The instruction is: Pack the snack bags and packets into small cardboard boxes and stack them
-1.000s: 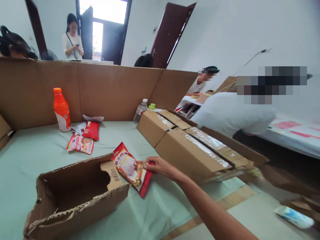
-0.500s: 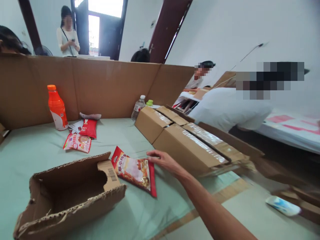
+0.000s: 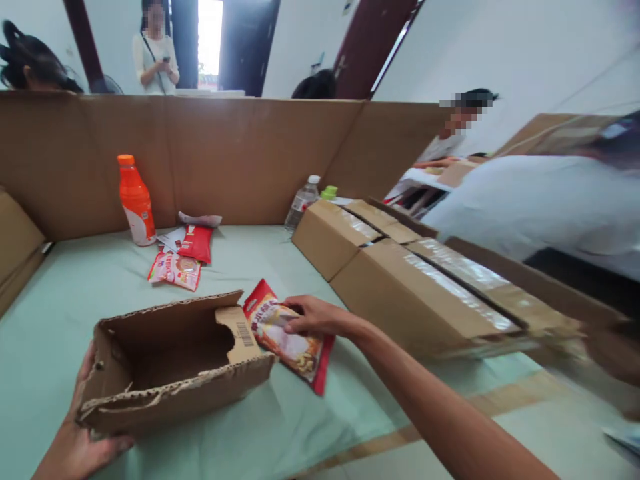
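Observation:
An open-topped cardboard box (image 3: 190, 400) with ragged edges and a notched end flap stands on the green-covered table. My left hand (image 3: 83, 433) grips its left end, thumb low on the near side and fingers along the far side. Right of the box lies a red and white snack bag (image 3: 285, 333) with food pictured on it, its left edge close to the flap. My right hand (image 3: 317, 317) is on the bag from above, thumb and bent fingers closed on its upper side. The fingertips are partly hidden.
Behind stand an orange-capped bottle (image 3: 136, 203), several small packets (image 3: 175, 269) and a clear water bottle (image 3: 301, 203). Taped cardboard boxes (image 3: 400, 293) line the right side. A cardboard screen (image 3: 265, 160) closes the back. A person in white (image 3: 540, 200) leans at the right.
My left hand has come into view and taken hold of the box's left end. My right hand has moved from the bag's right edge onto its top and closed; the bag has turned slightly.

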Motion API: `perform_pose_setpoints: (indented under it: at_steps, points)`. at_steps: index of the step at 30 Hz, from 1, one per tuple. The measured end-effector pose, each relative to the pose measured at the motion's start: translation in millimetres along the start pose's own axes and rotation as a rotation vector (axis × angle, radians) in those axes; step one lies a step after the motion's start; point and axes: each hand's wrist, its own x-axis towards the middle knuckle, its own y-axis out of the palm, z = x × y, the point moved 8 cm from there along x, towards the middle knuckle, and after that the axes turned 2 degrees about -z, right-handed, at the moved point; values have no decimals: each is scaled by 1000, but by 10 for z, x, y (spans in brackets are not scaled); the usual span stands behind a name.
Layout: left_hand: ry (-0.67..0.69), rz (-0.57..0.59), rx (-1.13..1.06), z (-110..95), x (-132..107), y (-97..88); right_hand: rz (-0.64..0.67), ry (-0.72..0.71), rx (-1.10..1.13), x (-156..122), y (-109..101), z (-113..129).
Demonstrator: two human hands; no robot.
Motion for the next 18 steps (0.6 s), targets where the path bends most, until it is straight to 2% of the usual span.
perform_pose_setpoints:
  at_steps: [2,4,7,9,11,14,16,18]
  points:
    - [31,-4,-112,-199,28,-109,-107,-18,-32,-197,-186,89]
    - [80,-43,-206,-441,11,-247,-315,-49,17,-459,-483,253]
    - [209,-117,-230,-884,-31,-485,-711,-202,323,-957,-888,669]
    - [299,-123,-138,-1184,-12,-591,-868,-360,514,-1219,-936,1029]
    - [448,-113,-5,-1491,32,-630,-865,-506,581,-1305,-782,1440]
    - [680,-119,151,-1839,95,-581,-633,-693,531,-1157,-314,2047]
    - [732,-155,154,-1927,138,-551,-444,-764,420,-988,23,2333]
    - [731,-191,129,-1939,166,-537,-326,-777,199,-844,276,2477]
